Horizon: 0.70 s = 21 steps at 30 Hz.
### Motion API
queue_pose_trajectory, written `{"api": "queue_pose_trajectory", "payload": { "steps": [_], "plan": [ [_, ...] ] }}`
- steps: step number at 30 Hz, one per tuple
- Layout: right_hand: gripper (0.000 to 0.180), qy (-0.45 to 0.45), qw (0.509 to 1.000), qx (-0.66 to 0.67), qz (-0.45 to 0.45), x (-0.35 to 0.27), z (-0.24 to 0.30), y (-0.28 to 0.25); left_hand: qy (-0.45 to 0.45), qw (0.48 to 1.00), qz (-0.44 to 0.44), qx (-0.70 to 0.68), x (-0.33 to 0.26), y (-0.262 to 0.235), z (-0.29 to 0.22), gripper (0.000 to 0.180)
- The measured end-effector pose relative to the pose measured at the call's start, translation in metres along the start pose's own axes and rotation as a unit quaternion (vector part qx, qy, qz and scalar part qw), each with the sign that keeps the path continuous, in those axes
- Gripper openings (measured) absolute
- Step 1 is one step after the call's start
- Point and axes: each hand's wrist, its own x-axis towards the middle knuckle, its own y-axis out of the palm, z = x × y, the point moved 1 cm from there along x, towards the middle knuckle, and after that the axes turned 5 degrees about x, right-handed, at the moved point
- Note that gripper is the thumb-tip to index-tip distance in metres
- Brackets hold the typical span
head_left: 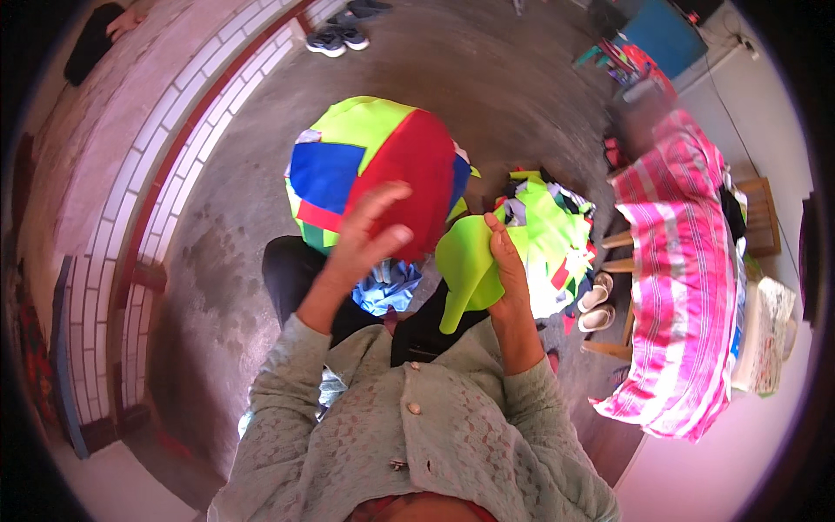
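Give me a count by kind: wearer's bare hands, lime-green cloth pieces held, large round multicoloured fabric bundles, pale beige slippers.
Wearer's bare hands, left hand and right hand: 2
Lime-green cloth piece: 1
Large round multicoloured fabric bundle: 1
Pale beige slippers: 2
Total: 6

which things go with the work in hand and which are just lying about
Likely in use:
limp lime-green fabric piece, in right hand
rounded red, blue and lime cloth bundle
multicoloured fabric heap

Lying about:
dark white-soled shoes
cream slippers
pink checked cloth
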Motion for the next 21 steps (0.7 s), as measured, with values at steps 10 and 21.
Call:
{"api": "queue_pose_trajectory", "payload": {
  "steps": [10, 21],
  "plan": [
    [0.029, 0.012, 0.998, -0.036, 0.048, 0.018, -0.012, 0.019, -0.286, 0.886, 0.143, -0.335, -0.034, 0.032, 0.018, 0.037],
    [0.024, -0.120, 0.929, -0.339, 0.088, 0.078, -0.036, 0.013, -0.235, 0.950, -0.068, -0.196, -0.014, -0.058, 0.030, 0.017]
  ]
}}
